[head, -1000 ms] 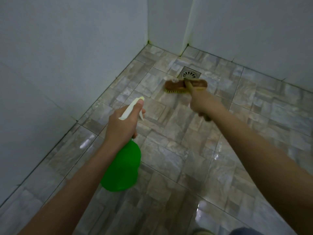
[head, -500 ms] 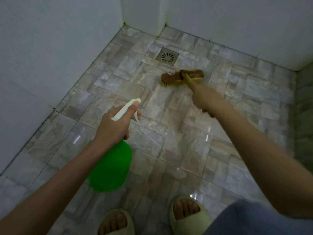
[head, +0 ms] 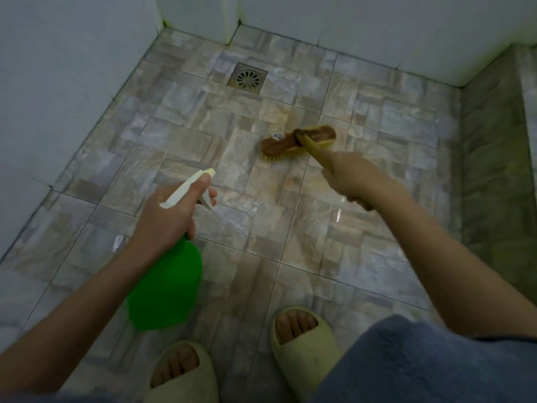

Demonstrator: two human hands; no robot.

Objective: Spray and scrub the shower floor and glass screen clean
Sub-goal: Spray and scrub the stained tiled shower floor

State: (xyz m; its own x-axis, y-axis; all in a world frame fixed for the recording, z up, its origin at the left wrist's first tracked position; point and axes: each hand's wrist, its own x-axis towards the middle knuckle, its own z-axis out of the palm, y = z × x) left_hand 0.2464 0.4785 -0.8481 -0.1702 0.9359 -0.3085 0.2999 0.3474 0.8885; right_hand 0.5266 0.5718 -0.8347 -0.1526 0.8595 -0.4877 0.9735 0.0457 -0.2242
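A green spray bottle [head: 165, 289] with a pale yellow trigger head hangs over the stone-pattern shower floor [head: 180, 135]. My left hand [head: 168, 216] grips its neck, with fingers round the trigger and the nozzle aimed forward. My right hand [head: 351, 178] grips the yellow handle of a brown scrub brush [head: 296, 141]. The brush head lies bristles down on the tiles, in front of the hand. Wet patches shine on the floor near both hands. No glass screen shows.
A square metal drain [head: 247, 79] sits near the far wall. White tiled walls [head: 58, 68] close the left and back sides. A raised tiled kerb [head: 494, 158] runs along the right. My two feet in pale slippers [head: 302, 341] stand at the bottom.
The brush has been drawn back from the drain toward me and to the right. The view has tilted down, so my feet and more floor show. My left hand still holds the bottle.
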